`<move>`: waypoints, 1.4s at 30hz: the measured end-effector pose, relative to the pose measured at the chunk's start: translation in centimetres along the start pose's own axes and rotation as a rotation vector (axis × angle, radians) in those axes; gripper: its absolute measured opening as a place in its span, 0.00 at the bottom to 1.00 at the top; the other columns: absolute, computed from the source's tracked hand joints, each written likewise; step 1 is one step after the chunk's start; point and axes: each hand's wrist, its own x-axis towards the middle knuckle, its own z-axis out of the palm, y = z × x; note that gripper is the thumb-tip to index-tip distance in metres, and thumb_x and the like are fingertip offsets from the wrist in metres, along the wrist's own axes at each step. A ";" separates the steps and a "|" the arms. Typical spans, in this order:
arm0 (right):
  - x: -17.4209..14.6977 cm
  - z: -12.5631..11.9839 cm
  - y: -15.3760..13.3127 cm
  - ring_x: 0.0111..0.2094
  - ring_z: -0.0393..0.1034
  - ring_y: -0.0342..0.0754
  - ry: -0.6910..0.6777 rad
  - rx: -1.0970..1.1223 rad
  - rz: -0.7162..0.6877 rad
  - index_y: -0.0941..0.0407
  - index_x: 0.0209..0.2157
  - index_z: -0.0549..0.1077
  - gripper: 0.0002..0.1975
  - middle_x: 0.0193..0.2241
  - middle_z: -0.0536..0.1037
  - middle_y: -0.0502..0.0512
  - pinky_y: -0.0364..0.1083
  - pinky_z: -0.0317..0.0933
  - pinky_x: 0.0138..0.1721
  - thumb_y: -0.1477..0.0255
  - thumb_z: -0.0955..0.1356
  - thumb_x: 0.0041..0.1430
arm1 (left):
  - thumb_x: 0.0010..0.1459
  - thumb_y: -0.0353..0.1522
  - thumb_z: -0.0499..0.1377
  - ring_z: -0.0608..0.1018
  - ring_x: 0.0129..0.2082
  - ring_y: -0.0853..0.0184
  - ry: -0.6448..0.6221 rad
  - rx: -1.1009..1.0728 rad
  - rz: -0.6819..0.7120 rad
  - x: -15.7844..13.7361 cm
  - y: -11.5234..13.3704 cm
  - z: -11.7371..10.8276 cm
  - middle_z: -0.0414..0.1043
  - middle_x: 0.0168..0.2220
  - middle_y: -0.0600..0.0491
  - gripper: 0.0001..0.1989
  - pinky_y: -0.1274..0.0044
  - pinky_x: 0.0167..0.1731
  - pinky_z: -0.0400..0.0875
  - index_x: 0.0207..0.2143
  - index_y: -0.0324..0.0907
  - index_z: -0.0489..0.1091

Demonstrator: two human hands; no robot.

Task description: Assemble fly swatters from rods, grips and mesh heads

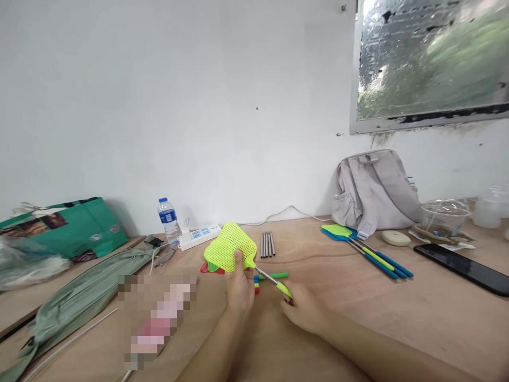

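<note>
Since everything's lying on this big wooden tabletop, the yellow fly swatter is easy to spot mid-table, long axis slanting from upper left down to lower right. The left hand is pinching its mesh head, thumb on top, while the right hand has fingers wrapped round the handle end. Bare metal shaft runs between both grips, the left one nearer.

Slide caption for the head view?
Left hand holds a yellow swatter by its mesh head, right hand grips its handle; metal tubes and more swatters lie on the table.
</note>
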 end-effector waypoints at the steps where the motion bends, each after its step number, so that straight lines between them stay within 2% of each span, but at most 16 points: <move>1: 0.2 -0.2 0.3 0.23 0.59 0.41 0.006 0.017 -0.017 0.56 0.24 0.60 0.05 0.20 0.65 0.46 0.40 0.48 0.24 0.80 0.61 0.44 | 0.53 0.34 0.57 0.74 0.41 0.71 -0.038 0.037 0.002 0.3 0.0 -0.4 0.71 0.43 0.54 0.12 0.78 0.43 0.69 0.42 0.45 0.67; 5: 0.6 -2.1 1.8 0.31 0.62 0.44 0.019 0.123 -0.144 0.55 0.32 0.61 0.04 0.29 0.68 0.50 0.43 0.55 0.32 0.75 0.60 0.52 | 0.48 0.38 0.60 0.73 0.43 0.65 -0.266 0.353 0.074 1.4 0.0 -2.0 0.72 0.42 0.51 0.19 0.71 0.48 0.65 0.44 0.43 0.66; 9: 0.9 -4.8 4.2 0.38 0.64 0.46 -0.058 0.132 -0.263 0.54 0.42 0.61 0.10 0.37 0.70 0.54 0.47 0.58 0.40 0.70 0.57 0.58 | 0.47 0.39 0.60 0.69 0.48 0.63 -0.376 0.835 0.172 2.1 0.2 -3.7 0.73 0.40 0.50 0.19 0.70 0.51 0.60 0.42 0.41 0.68; 12: 1.4 -6.8 7.0 0.42 0.64 0.49 0.042 0.012 -0.260 0.55 0.44 0.63 0.13 0.41 0.70 0.58 0.49 0.57 0.44 0.69 0.57 0.57 | 0.52 0.38 0.56 0.69 0.48 0.63 -0.566 1.122 0.306 2.4 0.5 -4.4 0.71 0.43 0.51 0.16 0.69 0.50 0.60 0.43 0.43 0.68; 14: 1.9 -8.2 9.4 0.43 0.64 0.51 0.187 -0.104 -0.234 0.56 0.44 0.64 0.14 0.41 0.70 0.59 0.51 0.56 0.45 0.70 0.57 0.57 | 0.54 0.36 0.53 0.69 0.47 0.64 -0.690 1.278 0.435 2.6 0.7 -4.6 0.70 0.44 0.52 0.14 0.70 0.48 0.62 0.43 0.44 0.67; 17: 2.4 -10.3 13.4 0.43 0.64 0.53 0.404 -0.288 -0.132 0.57 0.45 0.66 0.16 0.41 0.70 0.61 0.51 0.57 0.45 0.71 0.57 0.56 | 0.54 0.33 0.52 0.71 0.43 0.64 -0.727 1.458 0.606 2.9 0.8 -4.8 0.71 0.40 0.52 0.11 0.69 0.45 0.64 0.39 0.44 0.68; 22: 1.4 -13.6 18.5 0.38 0.68 0.53 0.516 -0.546 0.153 0.59 0.41 0.71 0.16 0.36 0.74 0.63 0.48 0.59 0.39 0.71 0.59 0.53 | 0.51 0.27 0.51 0.72 0.39 0.64 -0.662 1.539 0.676 3.4 0.4 -5.2 0.72 0.36 0.53 0.10 0.71 0.41 0.66 0.35 0.43 0.69; 28: -0.4 -15.3 19.5 0.33 0.70 0.56 0.522 -0.575 0.508 0.53 0.36 0.73 0.15 0.31 0.76 0.57 0.47 0.58 0.29 0.65 0.64 0.47 | 0.49 0.25 0.50 0.72 0.39 0.65 -0.626 1.548 0.613 3.5 0.3 -5.4 0.73 0.35 0.53 0.11 0.73 0.40 0.66 0.33 0.42 0.69; 31: -0.7 -15.5 19.2 0.34 0.69 0.57 0.515 -0.597 0.550 0.53 0.35 0.74 0.14 0.32 0.76 0.59 0.48 0.56 0.28 0.66 0.64 0.45 | 0.49 0.25 0.50 0.73 0.38 0.65 -0.631 1.563 0.559 3.5 0.3 -5.3 0.73 0.35 0.53 0.11 0.73 0.40 0.65 0.32 0.43 0.69; 33: -0.6 -15.5 18.8 0.35 0.68 0.58 0.560 -0.656 0.510 0.54 0.34 0.74 0.14 0.33 0.75 0.62 0.49 0.56 0.29 0.67 0.63 0.46 | 0.49 0.26 0.50 0.73 0.38 0.65 -0.613 1.556 0.539 3.5 0.3 -5.4 0.73 0.35 0.53 0.11 0.72 0.41 0.65 0.32 0.43 0.69; 36: 0.1 -14.9 17.6 0.36 0.67 0.55 0.583 -0.672 0.315 0.56 0.33 0.74 0.13 0.33 0.74 0.63 0.49 0.57 0.34 0.69 0.62 0.48 | 0.49 0.26 0.50 0.72 0.39 0.64 -0.579 1.548 0.510 3.6 0.1 -5.5 0.73 0.35 0.53 0.11 0.71 0.41 0.65 0.31 0.43 0.70; 39: 1.2 -12.8 14.9 0.36 0.66 0.52 0.476 -0.554 0.047 0.55 0.31 0.73 0.10 0.33 0.74 0.58 0.49 0.57 0.39 0.73 0.61 0.48 | 0.48 0.25 0.50 0.72 0.40 0.64 -0.569 1.546 0.463 3.8 -0.1 -5.6 0.73 0.35 0.53 0.11 0.72 0.41 0.65 0.31 0.43 0.70; 42: 2.1 -9.3 11.1 0.37 0.66 0.51 0.293 -0.422 -0.158 0.54 0.30 0.72 0.10 0.33 0.74 0.56 0.49 0.56 0.42 0.75 0.61 0.49 | 0.47 0.25 0.51 0.72 0.39 0.64 -0.573 1.507 0.451 3.8 -0.4 -5.6 0.73 0.34 0.53 0.10 0.71 0.41 0.65 0.29 0.43 0.70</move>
